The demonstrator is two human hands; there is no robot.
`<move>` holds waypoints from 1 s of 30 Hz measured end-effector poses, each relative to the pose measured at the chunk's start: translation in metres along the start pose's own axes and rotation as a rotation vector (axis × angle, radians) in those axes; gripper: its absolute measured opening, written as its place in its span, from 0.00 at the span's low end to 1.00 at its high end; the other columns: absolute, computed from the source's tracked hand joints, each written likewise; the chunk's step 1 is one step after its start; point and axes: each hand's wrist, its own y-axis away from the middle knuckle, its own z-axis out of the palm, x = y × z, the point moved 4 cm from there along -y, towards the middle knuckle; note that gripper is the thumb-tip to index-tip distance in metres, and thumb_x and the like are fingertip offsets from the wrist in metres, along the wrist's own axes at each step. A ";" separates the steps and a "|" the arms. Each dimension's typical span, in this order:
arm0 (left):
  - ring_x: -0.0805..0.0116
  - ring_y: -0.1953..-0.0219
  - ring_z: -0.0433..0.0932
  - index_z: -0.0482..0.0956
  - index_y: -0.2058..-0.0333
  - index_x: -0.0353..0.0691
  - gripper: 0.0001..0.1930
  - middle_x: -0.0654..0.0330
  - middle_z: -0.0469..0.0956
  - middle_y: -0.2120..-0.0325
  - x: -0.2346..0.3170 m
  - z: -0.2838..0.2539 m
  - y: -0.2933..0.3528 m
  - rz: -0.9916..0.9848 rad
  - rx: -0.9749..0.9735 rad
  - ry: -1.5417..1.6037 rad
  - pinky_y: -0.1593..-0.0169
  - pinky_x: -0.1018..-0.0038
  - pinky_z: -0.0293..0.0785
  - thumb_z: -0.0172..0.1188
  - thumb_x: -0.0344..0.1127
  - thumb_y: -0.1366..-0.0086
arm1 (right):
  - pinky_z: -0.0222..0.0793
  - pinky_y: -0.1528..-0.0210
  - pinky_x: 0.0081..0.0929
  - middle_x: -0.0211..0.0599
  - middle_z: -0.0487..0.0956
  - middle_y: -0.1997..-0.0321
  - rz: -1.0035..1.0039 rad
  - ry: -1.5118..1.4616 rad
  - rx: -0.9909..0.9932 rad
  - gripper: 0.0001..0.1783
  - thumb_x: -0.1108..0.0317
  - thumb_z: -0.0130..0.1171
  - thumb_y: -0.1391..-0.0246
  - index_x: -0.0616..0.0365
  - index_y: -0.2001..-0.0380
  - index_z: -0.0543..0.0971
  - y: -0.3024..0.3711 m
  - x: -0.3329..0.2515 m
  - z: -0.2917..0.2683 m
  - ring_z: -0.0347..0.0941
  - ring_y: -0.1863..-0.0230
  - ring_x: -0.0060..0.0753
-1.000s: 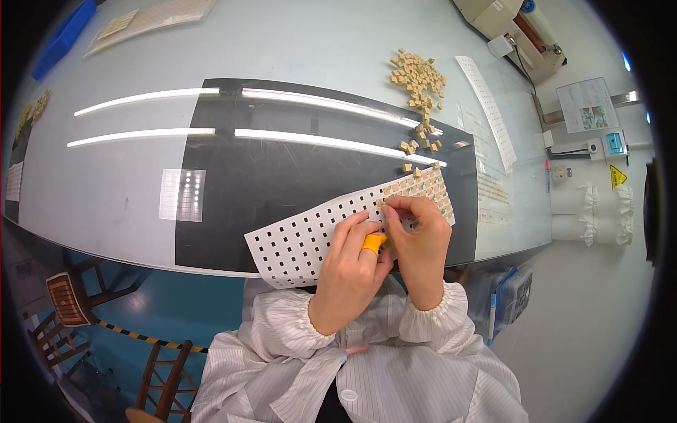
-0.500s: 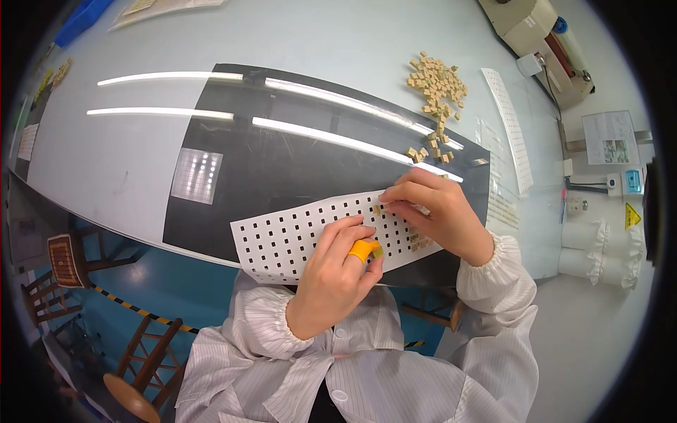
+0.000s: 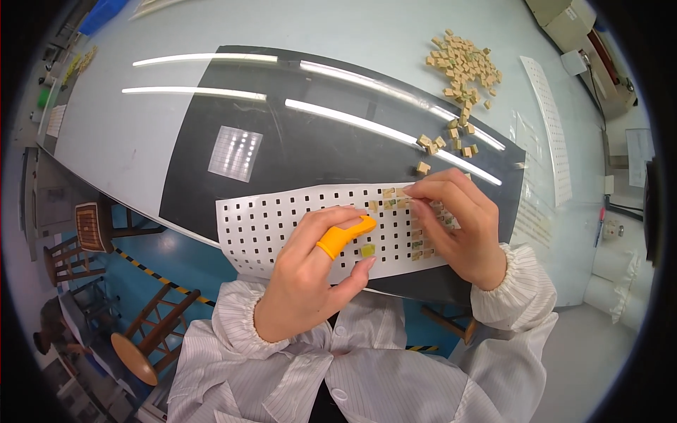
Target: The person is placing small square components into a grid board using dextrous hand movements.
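Observation:
A white sheet with rows of small black squares lies in front of me. Pale, small square pieces cover some squares on its right part. My left hand is over the sheet, thumb and index finger apart, wearing an orange finger sleeve. A yellow-green square shows between that thumb and finger; whether it touches the hand I cannot tell. At the sheet's upper edge, my right hand has thumb and index finger pinched beside the pale pieces. Whatever is between those fingertips is hidden.
Many small tan blocks lie heaped at the far right, some trailing onto the dark mat. A clear gridded sheet rests on the mat's left. Another perforated white strip lies along the right. Wooden stools stand lower left.
My left hand has opened, thumb spreading from the index finger, and shifted left. The right hand remains pinched at the sheet's upper edge. The view has shifted, showing more pale pieces.

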 end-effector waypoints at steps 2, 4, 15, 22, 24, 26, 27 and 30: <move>0.53 0.49 0.76 0.78 0.56 0.33 0.20 0.53 0.77 0.55 0.005 -0.004 -0.002 -0.013 -0.007 -0.053 0.47 0.65 0.73 0.66 0.22 0.51 | 0.72 0.63 0.24 0.39 0.77 0.64 0.012 0.004 0.038 0.12 0.83 0.65 0.54 0.62 0.64 0.79 0.007 0.000 -0.002 0.76 0.63 0.34; 0.51 0.49 0.75 0.78 0.56 0.33 0.19 0.53 0.76 0.54 0.010 -0.011 -0.009 0.023 -0.066 -0.166 0.46 0.63 0.73 0.65 0.21 0.50 | 0.72 0.60 0.28 0.41 0.76 0.60 -0.002 0.124 0.017 0.15 0.82 0.66 0.56 0.62 0.62 0.78 0.015 -0.005 -0.001 0.75 0.59 0.39; 0.50 0.39 0.69 0.78 0.54 0.36 0.22 0.56 0.75 0.45 -0.018 -0.058 0.002 0.173 -0.358 -0.580 0.42 0.59 0.70 0.60 0.17 0.52 | 0.65 0.40 0.46 0.49 0.72 0.44 -0.085 0.152 -0.143 0.27 0.74 0.68 0.60 0.66 0.52 0.75 0.047 -0.027 0.023 0.67 0.39 0.53; 0.49 0.39 0.69 0.79 0.55 0.36 0.20 0.57 0.75 0.46 -0.031 -0.084 0.018 0.131 -0.260 -0.625 0.40 0.60 0.69 0.58 0.18 0.50 | 0.63 0.38 0.46 0.49 0.69 0.40 -0.166 0.110 -0.204 0.28 0.72 0.67 0.57 0.66 0.50 0.74 0.028 -0.029 0.046 0.65 0.37 0.53; 0.49 0.40 0.69 0.79 0.55 0.35 0.19 0.57 0.76 0.46 -0.033 -0.088 0.017 0.133 -0.234 -0.630 0.40 0.61 0.69 0.59 0.19 0.48 | 0.63 0.38 0.46 0.49 0.68 0.40 -0.194 0.084 -0.209 0.27 0.72 0.67 0.57 0.65 0.50 0.73 0.015 -0.026 0.047 0.64 0.36 0.52; 0.46 0.39 0.68 0.79 0.54 0.36 0.19 0.54 0.76 0.47 -0.037 -0.092 0.014 0.100 -0.209 -0.584 0.38 0.58 0.66 0.56 0.17 0.46 | 0.63 0.38 0.45 0.46 0.70 0.41 -0.195 0.070 -0.179 0.25 0.73 0.66 0.56 0.62 0.51 0.75 0.000 -0.018 0.045 0.65 0.37 0.51; 0.47 0.39 0.68 0.79 0.54 0.36 0.19 0.55 0.76 0.47 -0.039 -0.092 0.013 0.118 -0.203 -0.579 0.38 0.58 0.66 0.57 0.17 0.46 | 0.63 0.37 0.45 0.42 0.72 0.41 -0.265 0.150 -0.134 0.24 0.74 0.65 0.55 0.59 0.51 0.76 -0.010 -0.015 0.041 0.65 0.37 0.49; 0.47 0.39 0.68 0.79 0.54 0.36 0.19 0.55 0.76 0.47 -0.043 -0.094 0.011 0.138 -0.201 -0.568 0.38 0.58 0.66 0.57 0.18 0.46 | 0.62 0.36 0.44 0.35 0.74 0.42 -0.370 0.321 -0.128 0.24 0.75 0.64 0.53 0.52 0.50 0.77 -0.032 0.003 0.035 0.65 0.35 0.45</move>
